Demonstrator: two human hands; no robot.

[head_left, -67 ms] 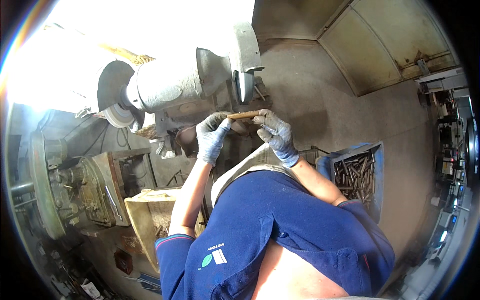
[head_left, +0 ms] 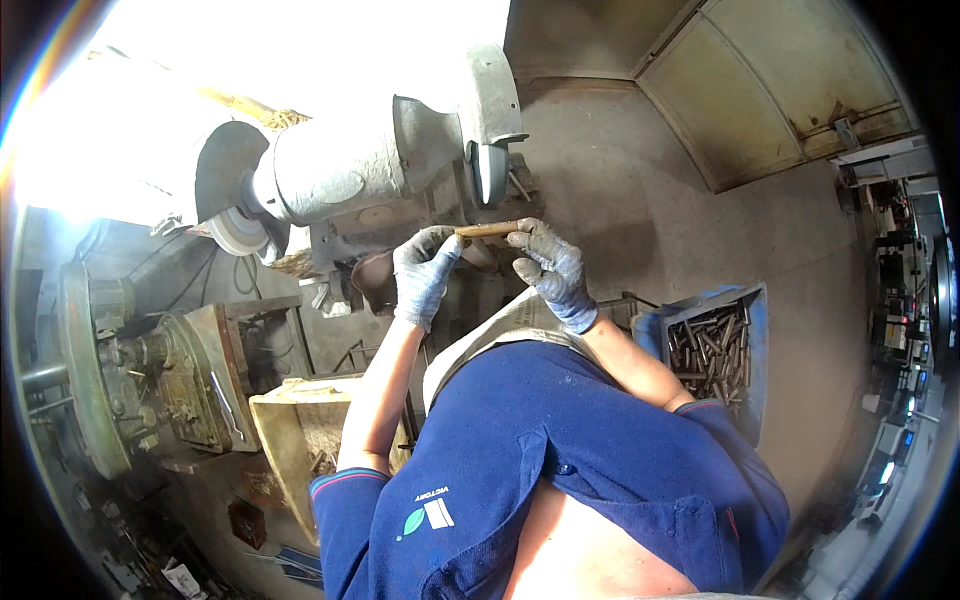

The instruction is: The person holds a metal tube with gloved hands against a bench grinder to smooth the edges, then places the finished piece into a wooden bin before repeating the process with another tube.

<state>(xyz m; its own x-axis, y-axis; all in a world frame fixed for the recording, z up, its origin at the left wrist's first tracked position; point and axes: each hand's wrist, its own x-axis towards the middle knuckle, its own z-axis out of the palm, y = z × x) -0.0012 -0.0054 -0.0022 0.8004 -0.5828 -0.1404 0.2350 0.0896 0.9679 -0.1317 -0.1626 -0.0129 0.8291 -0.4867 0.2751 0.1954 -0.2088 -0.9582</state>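
Between my gloved hands lies a short brownish metal rod point(head_left: 487, 230), held roughly level. My left hand point(head_left: 427, 270) pinches its left end between thumb and fingers. At the other end, my right hand point(head_left: 553, 268) grips the rod with its fingertips. Both gloves are pale blue-grey, with dark, dirty fingers. Just beyond the rod stands a grey bench grinder point(head_left: 345, 160). Its right-hand wheel point(head_left: 488, 172) sits under a metal guard, a little above the rod in view and apart from it.
A blue crate point(head_left: 762, 340) full of similar metal rods point(head_left: 708, 350) stands to my right. At left are a pale wooden box point(head_left: 285, 440) and a greenish machine point(head_left: 180, 375). The grinder's left wheel point(head_left: 238, 232) is exposed. A large panel point(head_left: 770, 85) stands at far right.
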